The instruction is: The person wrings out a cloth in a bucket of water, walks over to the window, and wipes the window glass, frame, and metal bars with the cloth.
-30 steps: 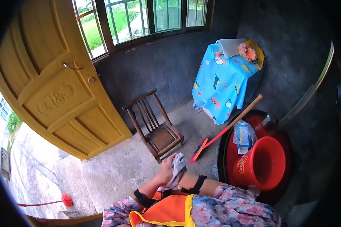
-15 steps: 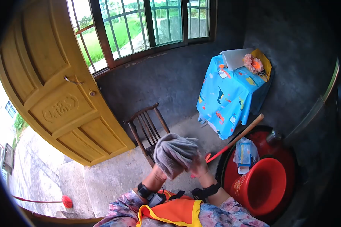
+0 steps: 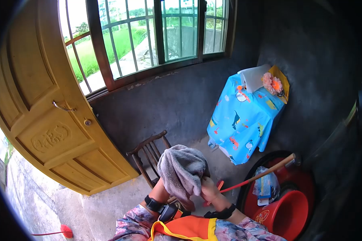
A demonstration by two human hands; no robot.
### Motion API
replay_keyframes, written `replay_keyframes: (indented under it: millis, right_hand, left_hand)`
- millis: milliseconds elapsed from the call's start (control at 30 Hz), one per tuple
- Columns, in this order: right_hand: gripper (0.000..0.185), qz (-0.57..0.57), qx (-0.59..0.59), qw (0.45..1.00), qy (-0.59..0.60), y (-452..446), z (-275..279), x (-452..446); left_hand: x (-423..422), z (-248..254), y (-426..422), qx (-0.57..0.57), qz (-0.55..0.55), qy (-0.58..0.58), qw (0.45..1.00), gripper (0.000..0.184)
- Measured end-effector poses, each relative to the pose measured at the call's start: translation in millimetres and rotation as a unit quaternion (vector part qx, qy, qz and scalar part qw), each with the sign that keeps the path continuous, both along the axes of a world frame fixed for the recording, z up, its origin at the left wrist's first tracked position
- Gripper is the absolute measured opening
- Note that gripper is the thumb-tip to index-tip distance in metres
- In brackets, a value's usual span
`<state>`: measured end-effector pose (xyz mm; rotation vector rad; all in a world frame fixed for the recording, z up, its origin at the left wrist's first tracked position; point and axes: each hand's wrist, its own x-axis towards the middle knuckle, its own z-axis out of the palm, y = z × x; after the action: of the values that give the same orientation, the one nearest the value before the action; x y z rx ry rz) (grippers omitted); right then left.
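Note:
A bunched grey cloth (image 3: 182,168) is held up in front of my body, over the seat of the wooden chair (image 3: 149,154). It drapes over my left hand (image 3: 161,191), whose fingers are hidden under it; only the wrist side shows. My right hand (image 3: 210,190) grips the cloth's lower right edge with its fingers closed. Black bands sit on both wrists. Behind my right hand, the red and wooden handle of a broom (image 3: 255,177) slants up to the right.
A yellow door (image 3: 52,120) stands at the left, beside a barred window (image 3: 128,36). A blue patterned cover (image 3: 241,120) drapes a piece of furniture at the right. Below it are a red bucket (image 3: 295,213) and a plastic bag (image 3: 266,184) on a round red surface.
The cloth, first twisted small between my hands, has been opened into a larger bunch and now covers my left hand. The head view has tilted up, showing more of the window.

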<state>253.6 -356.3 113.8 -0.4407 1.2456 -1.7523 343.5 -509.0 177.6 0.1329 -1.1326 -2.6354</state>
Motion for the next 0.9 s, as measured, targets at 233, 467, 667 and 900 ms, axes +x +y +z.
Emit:
replay_keyframes:
  millis: [233,467,667,900]
  right_hand:
    - [0.033,-0.189,-0.151,0.970,0.032,-53.3,65.7,-62.4]
    - [0.023,-0.274,-0.094,0.944,0.159,-88.8,109.7,-135.2]
    - [0.017,-0.021,0.042,0.989,0.137,-117.7,125.1,-189.8]
    - [0.018,0.178,-0.113,0.976,0.054,-179.3,119.0,-305.5]
  left_hand:
    - [-16.1,2.3,-68.1,-0.165,0.009,-0.051,0.985,0.027]
    - [-22.2,14.0,-103.6,-0.032,-0.088,-0.028,0.995,0.045]
    - [-34.9,38.2,-144.8,0.133,-0.063,0.043,0.988,0.044]
    - [-146.5,48.1,-162.4,0.195,0.053,0.103,0.974,0.033]
